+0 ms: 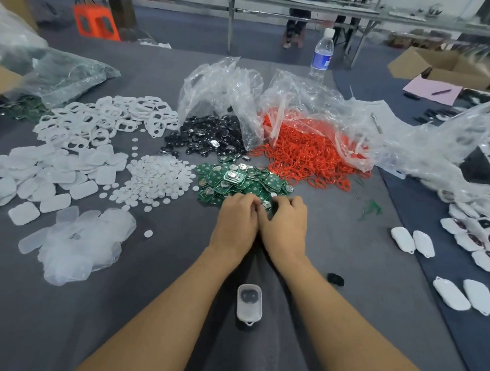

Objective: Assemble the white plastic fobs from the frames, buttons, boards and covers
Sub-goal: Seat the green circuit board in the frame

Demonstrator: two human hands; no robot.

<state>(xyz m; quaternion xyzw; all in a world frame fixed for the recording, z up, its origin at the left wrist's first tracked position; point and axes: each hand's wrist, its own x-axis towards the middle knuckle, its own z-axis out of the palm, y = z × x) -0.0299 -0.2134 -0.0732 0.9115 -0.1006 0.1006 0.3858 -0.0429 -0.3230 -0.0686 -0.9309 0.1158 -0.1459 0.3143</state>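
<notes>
Green boards (238, 182) lie heaped on the grey bench (348, 247). At the heap's near edge the left hand (236, 220) and right hand (285, 225) meet, fingers (250, 202) curled, pinching one board between them. A white fob frame (249, 302) lies between the forearms.

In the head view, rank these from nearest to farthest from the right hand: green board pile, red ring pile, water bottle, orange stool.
1. The green board pile, at the fingertips of the right hand.
2. The red ring pile, behind it, slightly right.
3. The water bottle, far back, upright.
4. The orange stool, farthest, back left.
</notes>
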